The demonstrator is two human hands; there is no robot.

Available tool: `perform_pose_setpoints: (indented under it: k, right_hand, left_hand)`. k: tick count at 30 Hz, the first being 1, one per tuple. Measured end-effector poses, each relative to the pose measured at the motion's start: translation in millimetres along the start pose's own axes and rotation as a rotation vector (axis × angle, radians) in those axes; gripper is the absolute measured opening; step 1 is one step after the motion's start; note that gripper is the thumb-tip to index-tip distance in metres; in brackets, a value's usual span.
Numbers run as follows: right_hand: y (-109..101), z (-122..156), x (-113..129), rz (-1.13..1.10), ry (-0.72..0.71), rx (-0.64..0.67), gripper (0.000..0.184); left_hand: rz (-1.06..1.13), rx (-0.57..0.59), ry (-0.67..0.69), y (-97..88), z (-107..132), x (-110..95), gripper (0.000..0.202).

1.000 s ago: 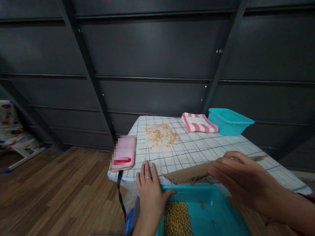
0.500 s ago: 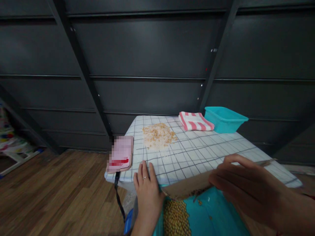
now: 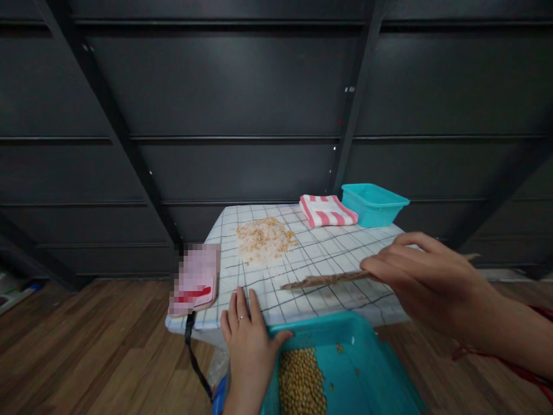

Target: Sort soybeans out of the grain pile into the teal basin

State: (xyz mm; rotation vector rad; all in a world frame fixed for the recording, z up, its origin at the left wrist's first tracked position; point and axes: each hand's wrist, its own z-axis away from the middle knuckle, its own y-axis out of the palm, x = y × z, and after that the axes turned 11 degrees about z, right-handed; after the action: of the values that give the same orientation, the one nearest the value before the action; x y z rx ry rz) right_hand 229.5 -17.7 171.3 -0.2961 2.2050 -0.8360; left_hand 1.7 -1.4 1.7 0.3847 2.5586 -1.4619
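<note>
My left hand (image 3: 248,346) grips the near-left rim of a teal tub (image 3: 371,374) that holds a heap of yellow beans (image 3: 301,383), thumb over the rim and fingers lying on the table edge. My right hand (image 3: 425,276) pinches a flat piece of brown cardboard (image 3: 326,280), held almost level and edge-on above the table's near part, just beyond the tub. A pile of mixed white and tan grains (image 3: 263,239) lies further back on the checked tablecloth (image 3: 319,259).
A pink-and-white striped folded cloth (image 3: 326,210) and a second teal tub (image 3: 374,203) sit at the table's far right. A pink phone-like object (image 3: 195,279) with a dark strap hangs over the left corner. Dark panelled wall behind, wooden floor around.
The cardboard has risen from the tub's far rim, where it was tilted down, to a nearly level position above the table. My view has shifted right; the left hand keeps its hold.
</note>
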Motion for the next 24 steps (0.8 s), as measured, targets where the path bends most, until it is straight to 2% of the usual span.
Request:
perform_pose_setpoints:
  k: [4, 8, 14, 20, 24]
  right_hand:
    - [11.9, 3.1, -8.5, 0.206, -0.053, 0.087, 0.030]
    - [20.3, 14.4, -18.2, 0.323, -0.072, 0.065, 0.028]
    - [30.8, 33.1, -33.9, 0.461, -0.012, 0.108, 0.026]
    - [32.5, 33.9, -24.0, 0.358, 0.009, 0.129, 0.024]
    - [20.1, 26.6, -8.5, 0.116, 0.055, 0.138, 0.028]
  left_hand:
    - [-0.019, 0.023, -0.009, 0.2, -1.0, -2.2, 0.084]
    - [-0.037, 0.050, -0.061, -3.2, -2.2, -11.5, 0.082]
    - [-0.034, 0.083, -0.054, -1.8, -2.2, -24.9, 0.078]
    - [-0.024, 0.074, -0.034, 0.0, -1.5, -24.9, 0.080]
    - [-0.018, 0.077, -0.031, 1.5, -1.3, -21.7, 0.080]
